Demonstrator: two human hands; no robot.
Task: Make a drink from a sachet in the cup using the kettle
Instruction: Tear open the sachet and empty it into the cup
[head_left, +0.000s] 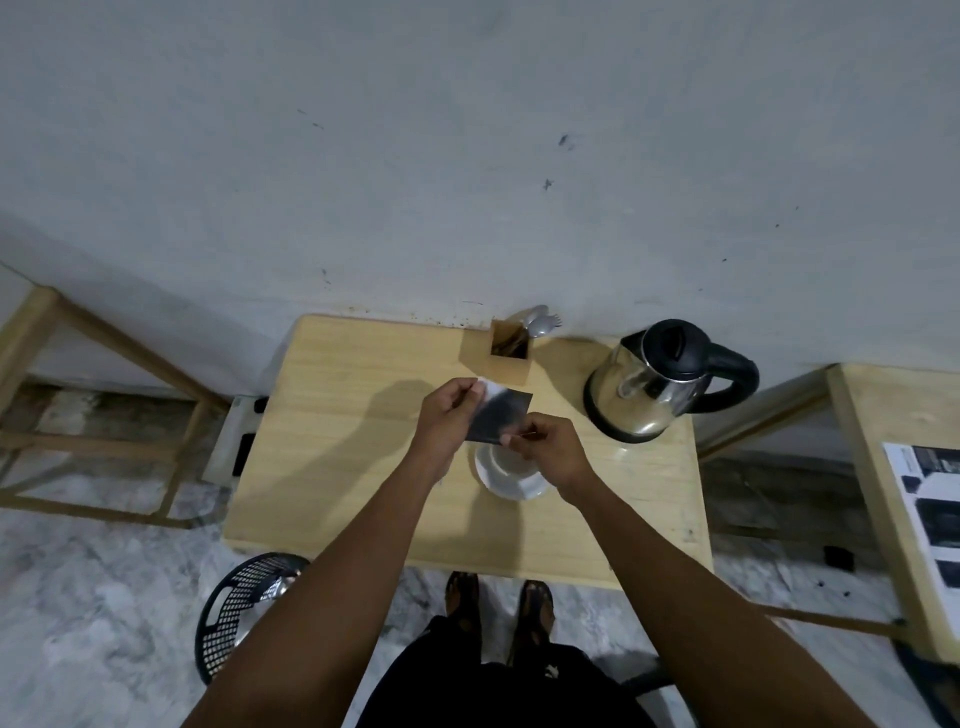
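The sachet (500, 415) sits at the centre of the frame, held in the air just above the white cup (511, 475), with both hands clamped on it. The left hand (447, 415) pinches its upper-left corner, which looks pale or shiny; the right hand (550, 449) pinches the lower edge, close over the cup's rim. The step in hand looks like tearing the packet open. To do it well, the fingers should grip close together on either side of one edge so the tear starts short and clean, and the opening should stay over the cup mouth so loose powder falls in, not on the wood. Whether a tear has begun is too blurred to tell.

The sachet is a flat, dark square, thin and glossy like foil or film, probably crinkly and slippery. The cup is round, smooth and white, most likely glazed ceramic or plastic. It rests on a pale wooden tabletop (337, 415) with a fine grain.

To the upper right of the cup stands the kettle (660, 384), polished steel with a black lid, handle and base. Near the wall, above the hands, a small wooden holder (509, 358) carries metal cutlery (540, 322). At lower left, on the marbled floor, is a black mesh basket (244, 603).
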